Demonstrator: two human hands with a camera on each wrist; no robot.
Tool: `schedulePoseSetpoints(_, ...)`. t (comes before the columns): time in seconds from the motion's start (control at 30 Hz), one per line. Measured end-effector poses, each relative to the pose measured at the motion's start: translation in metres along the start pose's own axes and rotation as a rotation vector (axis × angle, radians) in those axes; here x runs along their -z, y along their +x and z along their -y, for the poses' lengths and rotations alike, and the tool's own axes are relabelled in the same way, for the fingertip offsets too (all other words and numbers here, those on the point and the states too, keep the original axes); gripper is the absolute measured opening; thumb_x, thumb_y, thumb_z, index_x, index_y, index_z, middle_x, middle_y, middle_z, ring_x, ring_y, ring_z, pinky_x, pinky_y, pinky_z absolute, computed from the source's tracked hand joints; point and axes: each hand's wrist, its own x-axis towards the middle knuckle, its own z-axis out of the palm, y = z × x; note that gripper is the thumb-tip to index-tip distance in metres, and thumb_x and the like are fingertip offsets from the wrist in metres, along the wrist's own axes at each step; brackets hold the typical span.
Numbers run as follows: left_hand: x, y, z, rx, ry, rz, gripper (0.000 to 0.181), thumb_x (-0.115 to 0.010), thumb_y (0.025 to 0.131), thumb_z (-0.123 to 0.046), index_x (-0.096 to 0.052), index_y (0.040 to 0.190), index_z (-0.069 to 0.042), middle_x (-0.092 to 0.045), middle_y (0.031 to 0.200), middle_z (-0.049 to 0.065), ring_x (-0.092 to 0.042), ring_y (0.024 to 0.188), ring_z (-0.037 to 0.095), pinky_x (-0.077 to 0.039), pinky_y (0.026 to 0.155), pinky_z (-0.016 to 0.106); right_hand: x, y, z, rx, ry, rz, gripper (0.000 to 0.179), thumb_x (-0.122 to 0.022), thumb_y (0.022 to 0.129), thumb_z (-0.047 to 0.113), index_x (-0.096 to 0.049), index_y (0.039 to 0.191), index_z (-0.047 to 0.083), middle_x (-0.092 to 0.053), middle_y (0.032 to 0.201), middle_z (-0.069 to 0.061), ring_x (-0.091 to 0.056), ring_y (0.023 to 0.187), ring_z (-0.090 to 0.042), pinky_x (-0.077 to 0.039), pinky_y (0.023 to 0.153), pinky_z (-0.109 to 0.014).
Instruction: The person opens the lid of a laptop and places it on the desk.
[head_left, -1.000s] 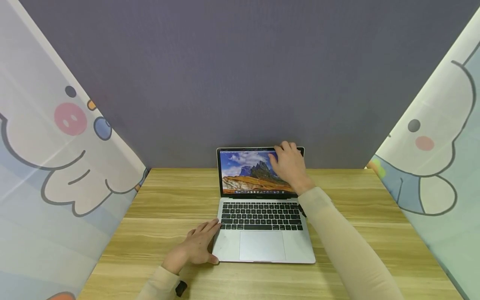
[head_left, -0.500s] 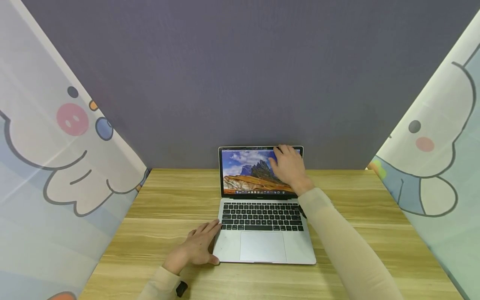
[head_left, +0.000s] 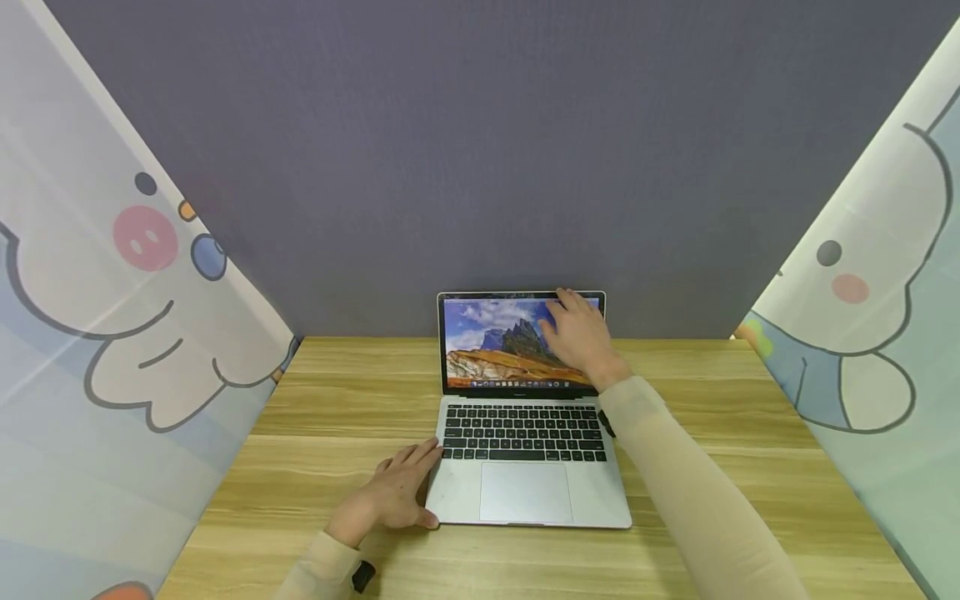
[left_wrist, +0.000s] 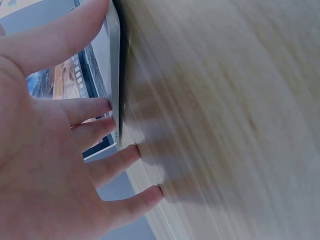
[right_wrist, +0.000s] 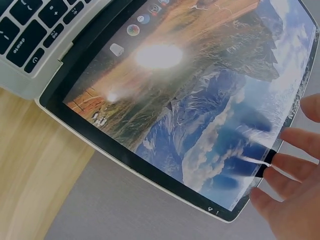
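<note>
A silver laptop (head_left: pixel 525 492) lies unfolded on the wooden table, its lit screen (head_left: pixel 487 333) upright with a mountain wallpaper. My left hand (head_left: pixel 393 492) rests at the left side of the laptop's base, thumb at the front corner and fingers spread. In the left wrist view, two fingertips (left_wrist: pixel 102 106) meet the base's edge while the others reach the tabletop. My right hand (head_left: pixel 581 337) lies across the upper right of the screen, fingers fairly straight. Seen from the right wrist, its fingertips (right_wrist: pixel 262 200) are right at the lid's top rim.
The wooden table (head_left: pixel 337 383) ends at a dark grey panel (head_left: pixel 480 167) behind the laptop. Cartoon-printed sheets (head_left: pixel 97 350) stand along both sides.
The screen has tilted back slightly since a second ago, and my right fingertips have come a little lower at its top edge. My left hand keeps its place beside the base.
</note>
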Motion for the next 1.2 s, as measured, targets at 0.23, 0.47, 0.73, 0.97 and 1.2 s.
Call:
schedulePoseSetpoints(0.23, 0.002, 0.001, 0.000, 0.015, 0.010, 0.002, 0.109, -0.094, 0.066, -0.036, -0.040, 0.155, -0.004, -0.030, 0.164, 0.013, -0.032, 0.145, 0.044, -0.029, 0.109, 0.072, 0.005, -0.003, 0.002, 0.021, 0.015, -0.062, 0.050, -0.052, 0.105, 0.034, -0.055, 0.145, 0.003, -0.040, 0.156, -0.021, -0.033, 0.146, -0.040, -0.029, 0.117, -0.059)
schedulePoseSetpoints(0.47, 0.003, 0.004, -0.003, 0.006, 0.010, -0.002, 0.109, -0.095, 0.064, -0.034, -0.041, 0.154, -0.002, -0.032, 0.163, 0.016, -0.033, 0.144, 0.045, -0.032, 0.108, 0.071, 0.012, -0.007, -0.001, 0.040, 0.064, -0.044, 0.050, -0.052, 0.105, 0.034, -0.054, 0.145, 0.002, -0.040, 0.156, -0.021, -0.033, 0.145, -0.041, -0.029, 0.117, -0.059)
schedulePoseSetpoints(0.73, 0.005, 0.005, -0.005, 0.009, -0.001, 0.000, 0.107, -0.095, 0.064, -0.033, -0.043, 0.152, 0.001, -0.033, 0.162, 0.016, -0.033, 0.145, 0.044, -0.033, 0.108, 0.071, 0.019, -0.011, -0.004, 0.050, 0.106, -0.031, 0.049, -0.053, 0.105, 0.033, -0.054, 0.145, 0.004, -0.040, 0.157, -0.020, -0.033, 0.146, -0.041, -0.028, 0.118, -0.058)
schedulePoseSetpoints(0.97, 0.006, 0.005, -0.004, 0.018, -0.030, -0.017, 0.098, -0.093, 0.069, -0.034, -0.048, 0.148, 0.002, -0.035, 0.161, 0.018, -0.034, 0.144, 0.045, -0.032, 0.110, 0.069, 0.019, -0.016, -0.006, 0.080, 0.147, -0.053, 0.049, -0.053, 0.105, 0.032, -0.055, 0.144, 0.003, -0.041, 0.155, -0.021, -0.034, 0.145, -0.042, -0.029, 0.118, -0.058)
schedulePoseSetpoints(1.2, 0.006, 0.006, -0.004, 0.017, -0.067, -0.050, 0.084, -0.087, 0.078, -0.030, -0.050, 0.146, 0.004, -0.037, 0.159, 0.021, -0.036, 0.143, 0.045, -0.033, 0.113, 0.064, 0.017, -0.024, -0.010, 0.122, 0.178, -0.098, 0.047, -0.054, 0.104, 0.030, -0.058, 0.140, 0.000, -0.047, 0.151, -0.024, -0.039, 0.141, -0.041, -0.031, 0.117, -0.057)
